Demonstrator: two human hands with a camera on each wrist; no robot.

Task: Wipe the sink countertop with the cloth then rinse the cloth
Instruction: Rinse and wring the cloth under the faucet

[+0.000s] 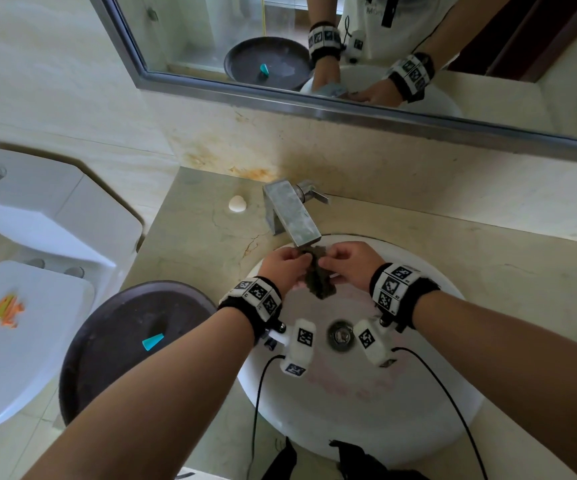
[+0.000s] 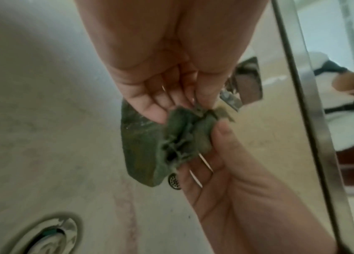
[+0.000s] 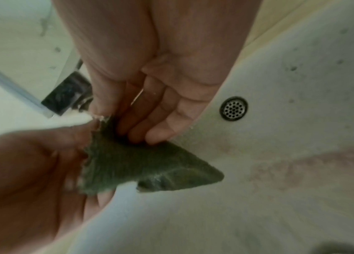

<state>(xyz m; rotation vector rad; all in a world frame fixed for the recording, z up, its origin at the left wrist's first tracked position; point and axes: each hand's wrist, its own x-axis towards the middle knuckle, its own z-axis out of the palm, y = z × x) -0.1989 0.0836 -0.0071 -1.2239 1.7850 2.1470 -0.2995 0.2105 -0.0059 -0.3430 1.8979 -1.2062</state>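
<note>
Your forearms fill the bottom of the head view, each with a marker-covered wristband, reaching forward over the white sink [image 1: 429, 407]. Past the drain [image 1: 340, 335], your left hand [image 1: 282, 268] and right hand [image 1: 351, 263] meet just under the tip of the faucet spout [image 1: 292, 216], both holding the dark green cloth [image 1: 318, 277] above the basin, near its back wall. From above you see only knuckles and a bunched dark wad hanging between them, its free end drooping toward the drain.

Only the wrist views show the grip. On the left wrist camera, your left hand [image 2: 171, 82] pinches the crumpled top of the cloth [image 2: 160, 142] between thumb and fingertips, while the right hand [image 2: 226, 163] cups it from the other side with loosely bent fingers. On the right wrist camera, your right hand [image 3: 160, 96] has its fingers laid along the cloth [image 3: 141, 165], with the thumb pressing the upper edge, and the cloth tapers to a folded corner pointing away from the spout, its long axis running down into the bowl. That view also shows the overflow hole [image 3: 234, 108] in the basin wall and wet streaks on the cloth; running water itself is too blurred to confirm.

Farther back lie the beige countertop [image 1: 207, 237], a white soap [image 1: 237, 204] left of the faucet, and the mirror [image 1: 314, 46].
</note>
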